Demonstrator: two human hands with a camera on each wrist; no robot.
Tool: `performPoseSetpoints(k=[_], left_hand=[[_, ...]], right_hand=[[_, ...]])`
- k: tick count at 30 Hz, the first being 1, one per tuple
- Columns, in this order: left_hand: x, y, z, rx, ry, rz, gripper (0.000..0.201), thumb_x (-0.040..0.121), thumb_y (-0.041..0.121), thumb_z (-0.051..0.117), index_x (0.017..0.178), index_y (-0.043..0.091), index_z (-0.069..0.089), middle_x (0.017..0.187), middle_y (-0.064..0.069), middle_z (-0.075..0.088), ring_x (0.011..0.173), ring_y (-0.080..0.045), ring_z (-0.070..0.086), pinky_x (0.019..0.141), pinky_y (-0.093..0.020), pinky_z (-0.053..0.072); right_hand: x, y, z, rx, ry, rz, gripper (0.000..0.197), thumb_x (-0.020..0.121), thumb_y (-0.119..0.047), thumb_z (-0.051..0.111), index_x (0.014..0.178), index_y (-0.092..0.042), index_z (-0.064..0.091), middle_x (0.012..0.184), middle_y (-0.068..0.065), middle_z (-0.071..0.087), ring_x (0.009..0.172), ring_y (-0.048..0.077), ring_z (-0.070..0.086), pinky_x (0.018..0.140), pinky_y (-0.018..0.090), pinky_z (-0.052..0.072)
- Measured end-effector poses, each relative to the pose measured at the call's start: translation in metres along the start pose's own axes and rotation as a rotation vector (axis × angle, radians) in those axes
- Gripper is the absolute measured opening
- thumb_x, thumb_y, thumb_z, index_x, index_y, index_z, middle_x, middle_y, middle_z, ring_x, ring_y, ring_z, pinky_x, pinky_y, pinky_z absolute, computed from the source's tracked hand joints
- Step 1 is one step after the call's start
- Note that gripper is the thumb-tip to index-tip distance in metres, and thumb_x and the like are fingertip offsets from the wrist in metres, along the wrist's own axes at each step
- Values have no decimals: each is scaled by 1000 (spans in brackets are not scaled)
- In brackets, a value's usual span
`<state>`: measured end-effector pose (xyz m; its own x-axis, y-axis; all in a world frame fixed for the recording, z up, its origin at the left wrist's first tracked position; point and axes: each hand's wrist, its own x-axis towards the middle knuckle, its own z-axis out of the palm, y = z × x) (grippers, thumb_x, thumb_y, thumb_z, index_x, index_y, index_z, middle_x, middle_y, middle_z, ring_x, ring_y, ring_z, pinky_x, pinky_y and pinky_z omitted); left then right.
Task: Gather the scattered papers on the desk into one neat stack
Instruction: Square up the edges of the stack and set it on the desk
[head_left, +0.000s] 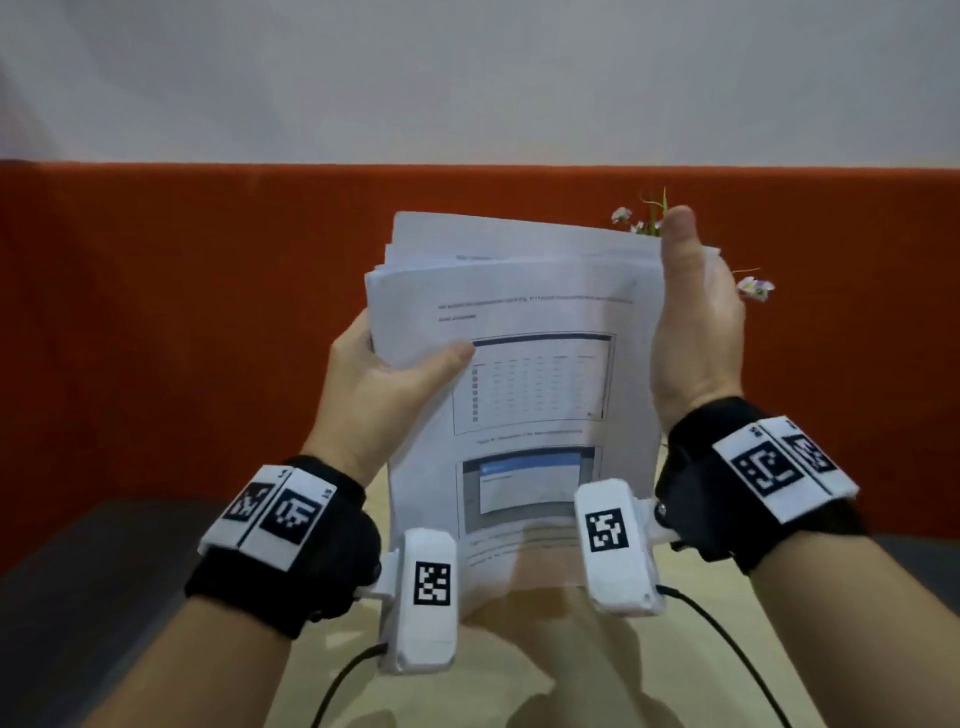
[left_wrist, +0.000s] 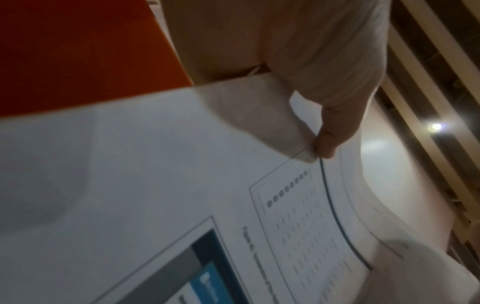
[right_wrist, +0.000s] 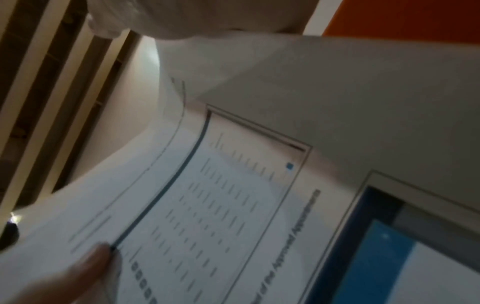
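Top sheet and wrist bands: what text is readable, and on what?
"of the Approved Appointments": figure caption on the top sheet of the paper stack, start cut off.
Body lines, table entries: too blurred.
Wrist bands: coded markers; tiny digits unreadable.

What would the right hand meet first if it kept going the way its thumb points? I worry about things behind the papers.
Probably the flowers: they show just past the right hand, above the papers. The red partition stands behind. Depth between them is unclear.
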<state>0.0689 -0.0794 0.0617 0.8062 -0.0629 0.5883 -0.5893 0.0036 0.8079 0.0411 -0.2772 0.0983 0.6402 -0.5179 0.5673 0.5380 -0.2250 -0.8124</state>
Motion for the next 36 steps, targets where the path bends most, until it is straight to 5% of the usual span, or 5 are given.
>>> performPoseSetpoints(k=[6,12,18,27,36], left_hand=[[-10,-9,7,35,98,12,45,78,12,76,113,32,55,106,12,69,96,1,69,79,-21,59],[9,29,-9,499,191,362,102,72,31,78,151,25,15,131,6,43,118,-4,47,99,-12,41],[27,71,0,1412,-137,274,83,78,75,39,147,28,32,140,-2,48,127,-24,45,110,-50,25],[25,68,24,1371,-357,252,91,81,72,42,154,31,4,164,3,9,151,-17,5,116,-57,-5],[27,81,60,1149,-486,458,86,84,50,56,154,27,11,159,5,27,147,-15,22,116,-45,19]], right_hand=[[-26,31,-9,63,-181,27,47,65,-62,63,104,-38,51,100,-14,63,78,-17,61,60,2,47],[-31,51,-19,89,-227,131,26,77,-20,75,100,-29,65,101,-4,74,90,10,71,75,24,58],[-28,51,-16,153,-249,159,21,76,-17,75,95,-24,69,85,-7,77,77,6,73,62,19,56],[-28,45,-15,202,-308,197,20,75,-19,74,94,-20,71,81,-3,77,71,9,73,61,23,57],[-27,42,-15,174,-334,150,20,68,-25,79,86,-20,71,71,-7,74,65,4,69,56,19,53]])
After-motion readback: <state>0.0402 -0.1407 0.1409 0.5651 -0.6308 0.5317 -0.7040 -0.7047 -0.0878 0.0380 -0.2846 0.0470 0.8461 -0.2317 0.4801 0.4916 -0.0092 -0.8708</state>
